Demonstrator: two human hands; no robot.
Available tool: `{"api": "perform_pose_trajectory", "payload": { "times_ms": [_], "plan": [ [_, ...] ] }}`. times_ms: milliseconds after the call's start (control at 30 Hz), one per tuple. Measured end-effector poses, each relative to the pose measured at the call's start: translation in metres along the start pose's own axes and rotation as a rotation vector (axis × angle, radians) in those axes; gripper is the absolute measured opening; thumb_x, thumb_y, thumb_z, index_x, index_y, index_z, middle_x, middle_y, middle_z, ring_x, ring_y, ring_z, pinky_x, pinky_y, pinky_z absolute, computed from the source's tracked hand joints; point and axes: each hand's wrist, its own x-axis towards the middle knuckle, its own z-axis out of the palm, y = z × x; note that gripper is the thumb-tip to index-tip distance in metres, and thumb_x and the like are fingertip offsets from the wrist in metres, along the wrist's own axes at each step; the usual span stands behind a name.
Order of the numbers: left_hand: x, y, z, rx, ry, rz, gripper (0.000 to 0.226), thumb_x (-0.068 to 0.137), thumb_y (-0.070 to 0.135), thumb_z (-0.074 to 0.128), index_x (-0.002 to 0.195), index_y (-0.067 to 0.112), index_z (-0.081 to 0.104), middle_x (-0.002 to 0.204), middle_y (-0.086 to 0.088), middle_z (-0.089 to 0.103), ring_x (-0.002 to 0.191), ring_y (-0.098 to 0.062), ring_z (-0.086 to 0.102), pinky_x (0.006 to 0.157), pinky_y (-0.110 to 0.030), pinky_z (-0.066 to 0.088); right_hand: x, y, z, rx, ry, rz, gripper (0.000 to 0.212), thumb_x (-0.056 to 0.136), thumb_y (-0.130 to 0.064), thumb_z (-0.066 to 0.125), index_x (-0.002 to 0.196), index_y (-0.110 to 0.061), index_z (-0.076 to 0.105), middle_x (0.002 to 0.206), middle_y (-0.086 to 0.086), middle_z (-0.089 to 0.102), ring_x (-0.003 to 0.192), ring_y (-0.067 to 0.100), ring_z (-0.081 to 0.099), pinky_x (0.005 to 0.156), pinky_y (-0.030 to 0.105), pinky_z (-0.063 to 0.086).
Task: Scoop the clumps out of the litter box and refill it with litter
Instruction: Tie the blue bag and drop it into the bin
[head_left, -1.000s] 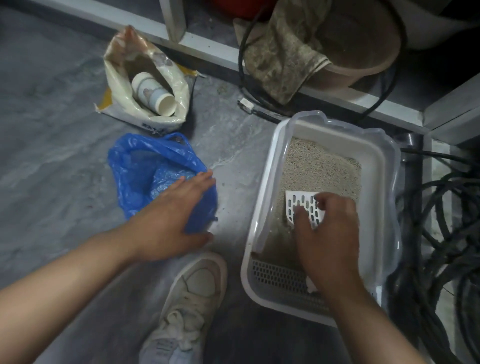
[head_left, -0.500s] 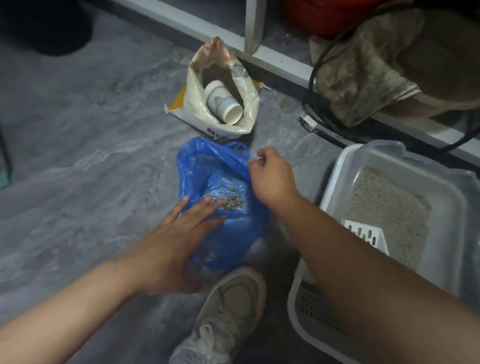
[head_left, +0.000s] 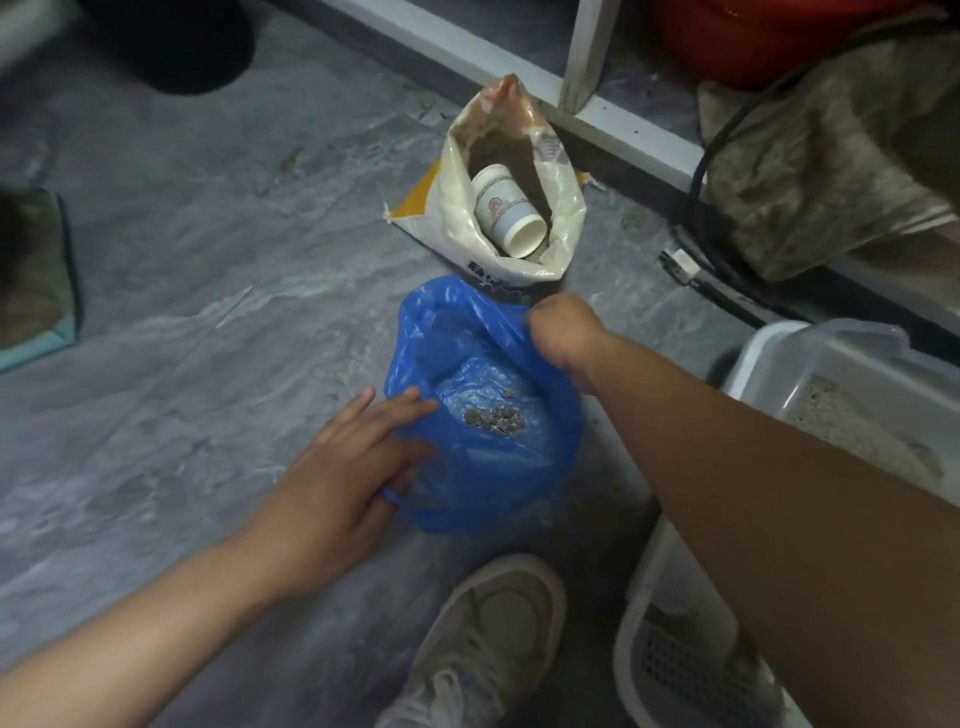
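Right hand (head_left: 563, 332) now pinching blue bag (head_left: 493, 467) rim; writing illegible.

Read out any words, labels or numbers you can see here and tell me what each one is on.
Nothing here reads clearly.
Litter bag: a line of dark print along its lower front edge, too small and blurred to read.
Cup inside the litter bag: a round emblem on its side, too blurred to read.
Blue bag, litter box and shoe: no print visible.
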Motion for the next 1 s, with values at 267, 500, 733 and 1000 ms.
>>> {"api": "perform_pose_trajectory", "payload": {
  "times_ms": [267, 500, 733, 1000],
  "plan": [
    [0.034, 0.01, -0.027, -0.14, 0.273, -0.181, 0.026, 0.098, 0.026, 0.054, 0.116, 0.013, 0.067, 0.134, -0.004, 0.059, 0.128, -0.011, 0.055, 0.111, -0.032, 0.04, -0.035, 0.002, -0.029, 0.196, 0.233, -0.312, 0.011, 0.089, -0.011, 0.062, 0.09, -0.022, 0.061, 0.081, -0.008, 0.06, 0.067, 0.004, 0.053, 0.056, 0.013, 0.038],
    [0.076, 0.024, -0.052, -0.238, 0.417, -0.353, 0.024, 0.092, 0.034, 0.06, 0.115, 0.026, 0.062, 0.133, 0.002, 0.061, 0.127, -0.008, 0.054, 0.109, -0.02, 0.036, -0.073, -0.015, -0.068, 0.304, 0.245, -0.43, 0.016, 0.088, -0.009, 0.063, 0.089, -0.025, 0.063, 0.072, -0.011, 0.055, 0.052, -0.004, 0.048, 0.051, 0.012, 0.041],
    [0.137, 0.112, -0.149, -0.26, 0.308, -0.393, 0.026, 0.089, 0.027, 0.076, 0.112, 0.026, 0.065, 0.12, 0.006, 0.058, 0.106, 0.004, 0.055, 0.095, -0.012, 0.04, -0.163, -0.078, -0.155, 0.359, 0.269, -0.32, 0.019, 0.081, -0.012, 0.064, 0.077, -0.03, 0.065, 0.062, -0.012, 0.053, 0.062, 0.016, 0.056, 0.066, 0.051, 0.059],
    [0.17, 0.308, -0.386, -0.413, 0.315, -0.527, 0.022, 0.084, 0.039, 0.08, 0.085, 0.024, 0.064, 0.064, 0.004, 0.057, 0.052, -0.006, 0.046, 0.051, -0.021, 0.041, -0.387, -0.221, -0.317, 0.393, 0.387, -0.188, 0.013, 0.083, -0.014, 0.068, 0.082, -0.027, 0.07, 0.067, -0.008, 0.058, 0.06, 0.012, 0.056, 0.064, 0.034, 0.059]
  ]
}}
